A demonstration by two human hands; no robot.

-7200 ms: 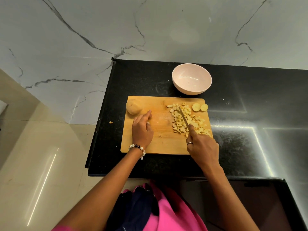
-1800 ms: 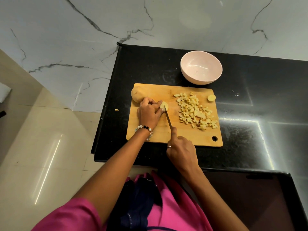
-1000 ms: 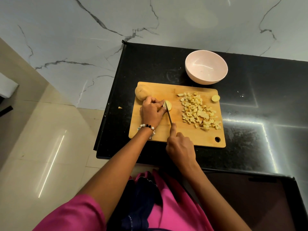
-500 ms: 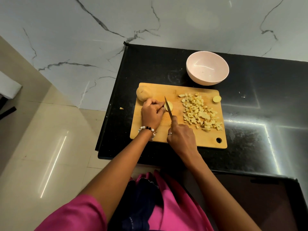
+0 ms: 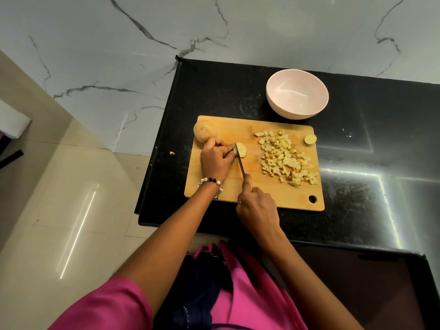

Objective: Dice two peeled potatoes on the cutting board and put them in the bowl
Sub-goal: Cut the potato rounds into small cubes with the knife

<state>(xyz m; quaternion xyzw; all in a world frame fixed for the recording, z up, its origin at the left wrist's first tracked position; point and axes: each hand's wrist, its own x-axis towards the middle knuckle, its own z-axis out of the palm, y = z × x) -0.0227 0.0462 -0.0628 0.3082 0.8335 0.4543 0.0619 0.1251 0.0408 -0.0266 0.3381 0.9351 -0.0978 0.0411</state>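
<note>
A wooden cutting board [image 5: 266,194] lies on the black counter. My left hand [image 5: 215,159] pinches a potato piece [image 5: 242,149] near the board's middle. My right hand [image 5: 258,207] grips a knife [image 5: 240,160], index finger along its spine, and the blade stands against that piece beside my left fingertips. A pile of diced potato [image 5: 284,158] covers the board's right half. A whole peeled potato [image 5: 204,132] sits at the board's far left corner. A round potato slice [image 5: 310,139] lies at the far right edge. The pale pink bowl [image 5: 297,94] behind the board holds nothing.
The black counter [image 5: 381,144] extends to the right and ends on the left at an edge just past the board. One small potato scrap [image 5: 172,152] lies on the counter near that left edge. A marble wall rises behind the counter.
Since half a second ago the knife blade has drawn back a little toward me, still against the potato piece. My left hand keeps its hold in the same spot.
</note>
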